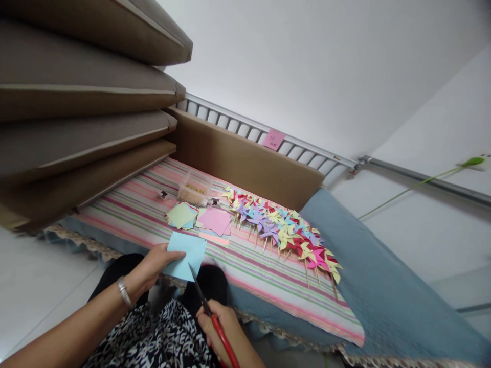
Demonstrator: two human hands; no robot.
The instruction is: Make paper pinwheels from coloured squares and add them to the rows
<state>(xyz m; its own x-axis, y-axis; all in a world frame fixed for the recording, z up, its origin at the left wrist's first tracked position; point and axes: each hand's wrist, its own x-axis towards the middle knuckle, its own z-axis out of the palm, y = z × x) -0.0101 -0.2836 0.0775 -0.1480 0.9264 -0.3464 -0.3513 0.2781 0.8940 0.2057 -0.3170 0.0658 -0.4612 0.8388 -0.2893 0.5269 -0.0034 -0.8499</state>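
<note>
My left hand [159, 263] pinches a light blue square of paper [191, 249], its thumb lying on top. In my right hand [220, 322] is a pair of scissors with red handles [224, 341]; the dark blades meet the lower right part of the paper. How far the blades are parted I cannot tell. Just beyond the paper lie a pile of green, yellow and blue squares [182, 215] and a pile topped by a pink square [215, 220]. Many paper pinwheels on sticks [282, 230] lie in rows to the right.
A striped cloth [276, 286] covers part of a bed with a blue cover [364, 266]. A clear plastic box [195, 188] with small contents stands behind the piles, near black clips [215, 202]. Large brown padded panels [88, 102] rise at the left; a brown board [238, 153] borders the back.
</note>
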